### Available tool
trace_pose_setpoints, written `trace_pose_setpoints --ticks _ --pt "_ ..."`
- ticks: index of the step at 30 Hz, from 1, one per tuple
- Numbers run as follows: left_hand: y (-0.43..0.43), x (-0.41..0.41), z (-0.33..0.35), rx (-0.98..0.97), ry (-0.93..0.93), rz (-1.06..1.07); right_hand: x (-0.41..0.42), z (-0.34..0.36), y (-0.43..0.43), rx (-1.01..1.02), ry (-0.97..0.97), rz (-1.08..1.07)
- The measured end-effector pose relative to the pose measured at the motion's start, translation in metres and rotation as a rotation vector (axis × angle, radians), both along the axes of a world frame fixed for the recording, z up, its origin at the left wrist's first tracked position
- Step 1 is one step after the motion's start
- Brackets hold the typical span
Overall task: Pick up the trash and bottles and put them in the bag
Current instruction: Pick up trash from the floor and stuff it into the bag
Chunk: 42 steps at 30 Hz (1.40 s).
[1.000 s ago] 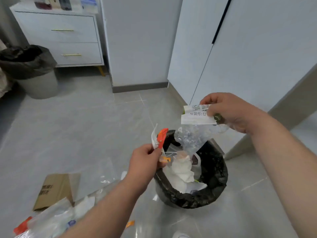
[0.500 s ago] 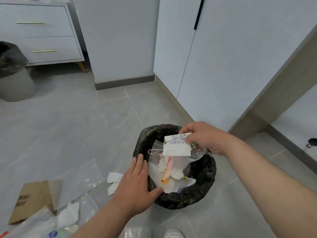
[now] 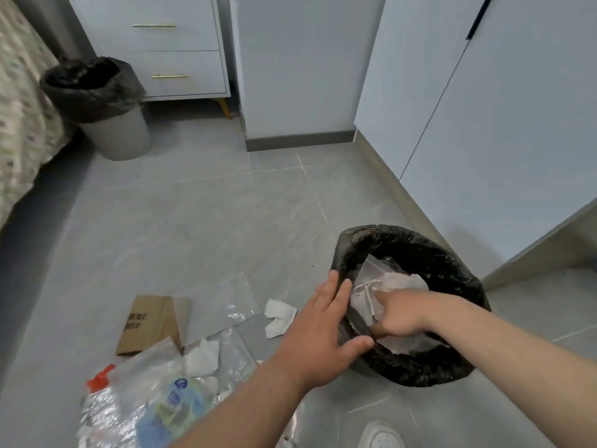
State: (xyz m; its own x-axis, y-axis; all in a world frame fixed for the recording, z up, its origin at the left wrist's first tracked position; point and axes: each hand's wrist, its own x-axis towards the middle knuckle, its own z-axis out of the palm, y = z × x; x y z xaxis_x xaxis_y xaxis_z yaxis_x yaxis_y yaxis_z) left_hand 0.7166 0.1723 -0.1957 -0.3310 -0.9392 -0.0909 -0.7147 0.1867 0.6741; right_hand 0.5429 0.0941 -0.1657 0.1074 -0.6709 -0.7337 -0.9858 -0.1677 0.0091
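A bin lined with a black bag [image 3: 420, 240] stands on the grey floor at the right. White paper and a clear plastic bag [image 3: 397, 281] lie inside it. My right hand [image 3: 397, 315] reaches down into the bin, its fingers curled into the clear plastic bag and their tips hidden. My left hand [image 3: 319, 331] lies flat and open against the bin's near left rim. To the left, loose trash lies on the floor: a white tissue [image 3: 279, 316], a clear plastic sheet [image 3: 223, 305], a cardboard piece [image 3: 145, 321] and a heap of plastic wrappers [image 3: 168, 402].
A second bin with a black liner [image 3: 113, 130] stands at the back left beside a bed [image 3: 22, 124] and a drawer unit [image 3: 174, 43]. White wardrobe doors [image 3: 484, 124] run along the right. My white shoe [image 3: 381, 436] shows at the bottom edge.
My right hand has gone from holding the labelled clear bag above the bin down into it. My left hand dropped the orange-tagged piece in and settled on the rim. The view swung left.
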Motion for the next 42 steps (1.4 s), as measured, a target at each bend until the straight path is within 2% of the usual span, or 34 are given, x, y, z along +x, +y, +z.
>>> trace_pose_setpoints --ticks 3,5,6,8,10,12,16,18,21,24,28,32,35,39,42 --pt "0.021 0.059 0.000 -0.085 0.001 0.142 0.037 0.056 -0.004 -0.052 0.171 0.170" --pt "0.039 0.108 -0.014 -0.053 -0.027 0.296 0.065 0.085 0.000 -0.161 0.181 0.263" --pt "0.049 0.134 -0.026 -0.007 -0.056 0.387 0.082 0.091 0.004 -0.225 0.128 0.298" --pt "0.072 0.184 -0.052 0.119 -0.132 0.561 0.115 0.083 0.014 -0.314 -0.096 0.297" --pt "0.096 0.220 -0.075 0.264 -0.253 0.616 0.146 0.060 0.025 -0.291 -0.339 0.246" --pt "0.114 0.238 -0.099 0.408 -0.345 0.597 0.169 0.017 0.036 -0.166 -0.406 0.229" --pt "0.117 0.243 -0.131 0.555 -0.418 0.548 0.181 -0.087 0.059 0.079 -0.261 0.132" --pt "0.110 0.242 -0.142 0.606 -0.466 0.513 0.173 -0.127 0.071 0.115 -0.167 0.117" --pt "0.108 0.239 -0.160 0.681 -0.436 0.471 0.157 -0.161 0.084 0.118 -0.072 0.201" --pt "0.111 0.236 -0.170 0.643 -0.369 0.467 0.154 -0.178 0.088 0.089 -0.091 0.249" --pt "0.113 0.237 -0.175 0.541 -0.349 0.560 0.172 -0.195 0.090 0.011 -0.215 0.017" --pt "0.115 0.243 -0.178 0.559 -0.133 0.696 0.191 -0.207 0.091 -0.103 -0.224 -0.139" --pt "0.117 0.250 -0.178 0.571 -0.002 0.733 0.198 -0.213 0.092 -0.139 -0.201 -0.135" --pt "0.117 0.252 -0.179 0.561 0.040 0.749 0.195 -0.215 0.089 -0.116 -0.217 -0.198" --pt "0.117 0.252 -0.182 0.487 -0.122 0.774 0.191 -0.216 0.087 -0.098 -0.223 -0.209"
